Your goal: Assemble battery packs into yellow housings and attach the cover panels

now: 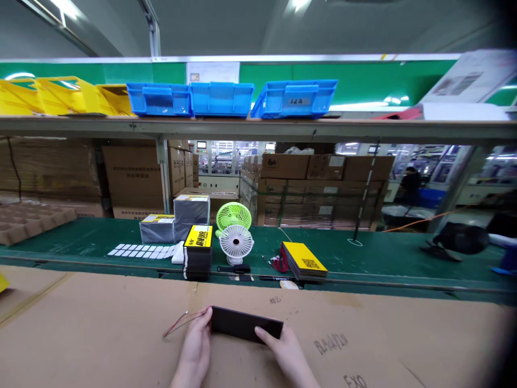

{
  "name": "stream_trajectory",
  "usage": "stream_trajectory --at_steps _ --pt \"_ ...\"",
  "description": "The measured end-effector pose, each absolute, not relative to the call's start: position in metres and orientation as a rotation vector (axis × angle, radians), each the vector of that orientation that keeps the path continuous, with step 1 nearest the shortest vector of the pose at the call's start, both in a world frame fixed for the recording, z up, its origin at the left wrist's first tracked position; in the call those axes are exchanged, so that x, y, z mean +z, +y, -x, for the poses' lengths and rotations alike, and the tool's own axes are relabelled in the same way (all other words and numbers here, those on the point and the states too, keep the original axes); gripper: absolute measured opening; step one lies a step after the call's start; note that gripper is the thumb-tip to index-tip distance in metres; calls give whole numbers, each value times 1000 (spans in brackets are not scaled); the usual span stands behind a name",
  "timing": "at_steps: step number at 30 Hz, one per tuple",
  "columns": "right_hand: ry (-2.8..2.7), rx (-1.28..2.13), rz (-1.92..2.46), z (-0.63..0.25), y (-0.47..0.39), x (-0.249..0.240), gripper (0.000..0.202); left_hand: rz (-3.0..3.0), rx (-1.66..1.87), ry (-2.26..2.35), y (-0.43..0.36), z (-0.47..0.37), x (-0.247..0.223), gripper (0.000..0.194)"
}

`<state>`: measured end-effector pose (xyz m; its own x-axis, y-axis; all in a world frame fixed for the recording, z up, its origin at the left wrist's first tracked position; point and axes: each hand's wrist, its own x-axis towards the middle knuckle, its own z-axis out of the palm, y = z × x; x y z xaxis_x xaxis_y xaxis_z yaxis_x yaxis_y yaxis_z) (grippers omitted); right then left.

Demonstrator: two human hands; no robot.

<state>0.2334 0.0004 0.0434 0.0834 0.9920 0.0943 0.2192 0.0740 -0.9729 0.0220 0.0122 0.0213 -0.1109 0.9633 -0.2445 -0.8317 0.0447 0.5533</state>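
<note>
My left hand (196, 345) grips the left end of a flat black rectangular pack with wires (238, 323). Thin red and dark leads (176, 325) with a small pale connector trail off to its left. At the other end, my right hand (285, 350) holds the pack with the thumb laid on its dark face. The pack is tilted above the cardboard (133, 328) covering the near worktop; its far side is hidden. Beyond it, on the green bench, lies a stack of yellow-faced flat pieces (306, 260) with bundled red wires (278, 262) at its left.
A yellow-topped dark stack (197, 253), white fan (236, 243) and green fan (234, 216) stand on the green bench (258, 237). White labels (143, 251) lie left, near grey wrapped stacks (191, 211). Blue bins (221, 101) line the overhead shelf. A black fan (462, 238) sits right.
</note>
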Motion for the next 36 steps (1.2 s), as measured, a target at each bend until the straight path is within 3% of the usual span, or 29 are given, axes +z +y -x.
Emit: stream_trajectory --at_steps 36 --pt "-1342 966 1356 -234 3 38 45 -254 1557 694 9 -22 23 11"
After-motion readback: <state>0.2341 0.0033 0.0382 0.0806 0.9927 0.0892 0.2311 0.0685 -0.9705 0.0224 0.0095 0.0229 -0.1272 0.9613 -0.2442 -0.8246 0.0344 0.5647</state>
